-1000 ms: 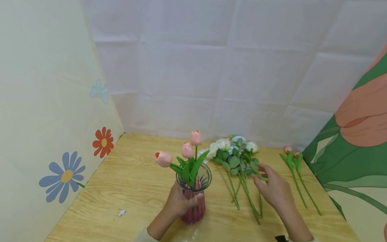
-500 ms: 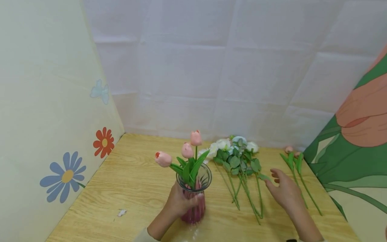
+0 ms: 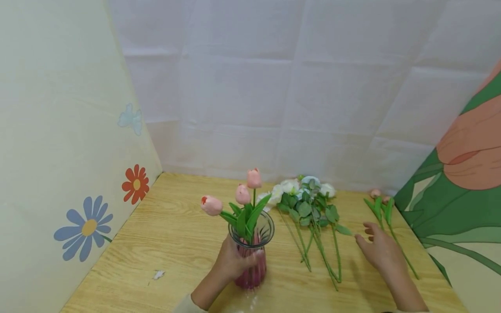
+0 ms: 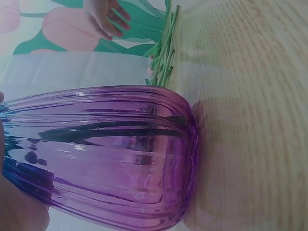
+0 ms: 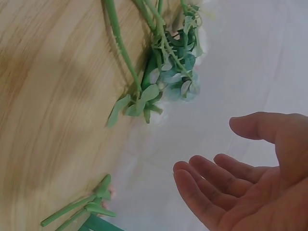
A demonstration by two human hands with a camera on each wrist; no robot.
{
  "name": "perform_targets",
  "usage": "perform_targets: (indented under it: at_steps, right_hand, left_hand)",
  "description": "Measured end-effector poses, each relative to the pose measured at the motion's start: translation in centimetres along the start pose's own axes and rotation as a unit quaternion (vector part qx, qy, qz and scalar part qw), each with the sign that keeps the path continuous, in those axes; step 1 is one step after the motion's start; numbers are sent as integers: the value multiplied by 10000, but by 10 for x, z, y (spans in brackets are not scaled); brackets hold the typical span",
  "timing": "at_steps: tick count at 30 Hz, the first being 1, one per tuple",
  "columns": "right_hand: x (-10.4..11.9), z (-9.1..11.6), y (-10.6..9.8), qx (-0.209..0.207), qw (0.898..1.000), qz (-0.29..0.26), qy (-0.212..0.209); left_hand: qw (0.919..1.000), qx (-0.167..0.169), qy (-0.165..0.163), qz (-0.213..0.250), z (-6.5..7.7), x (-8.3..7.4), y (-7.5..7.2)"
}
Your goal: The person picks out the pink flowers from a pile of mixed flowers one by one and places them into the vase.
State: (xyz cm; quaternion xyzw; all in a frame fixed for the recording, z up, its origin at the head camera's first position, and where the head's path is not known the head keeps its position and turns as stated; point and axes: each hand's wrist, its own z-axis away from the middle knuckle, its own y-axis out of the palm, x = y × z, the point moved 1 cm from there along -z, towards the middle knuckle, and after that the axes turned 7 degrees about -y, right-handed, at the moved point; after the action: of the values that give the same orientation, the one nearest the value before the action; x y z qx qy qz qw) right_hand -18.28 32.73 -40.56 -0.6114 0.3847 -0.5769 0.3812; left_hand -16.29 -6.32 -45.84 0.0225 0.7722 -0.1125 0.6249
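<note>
My left hand (image 3: pixel 232 260) grips a ribbed glass vase (image 3: pixel 251 271), purple towards its base, which stands upright on the table. Three pink tulips (image 3: pixel 242 194) with green leaves lean out of its mouth, one tilting well to the left. In the left wrist view the vase (image 4: pixel 115 159) fills the middle, with the hand at the edge. My right hand (image 3: pixel 382 250) holds nothing; its fingers are spread and loosely bent, as the right wrist view shows. It hovers between a pile of white and pale blue flowers (image 3: pixel 289 187) and two loose tulips (image 3: pixel 385 213), overlapping their stems in the head view.
The pile's long green stems (image 3: pixel 322 256) point towards the front of the wooden table (image 3: pixel 188 217). A small white scrap (image 3: pixel 158 274) lies at the left. A white cloth (image 3: pixel 235 95) hangs behind, with flower-printed panels (image 3: pixel 469 161) on both sides.
My right hand has moved right, away from the leaves of the white flower pile towards the two loose tulips. My left hand and the vase have stayed in place.
</note>
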Motion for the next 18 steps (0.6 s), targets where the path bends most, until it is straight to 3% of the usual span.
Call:
perform_targets:
  at_steps: [18]
  right_hand:
    - [-34,-10,-4,173,9997,102,100]
  left_hand:
    - [9999,-9,-26,-124,-1,1,0]
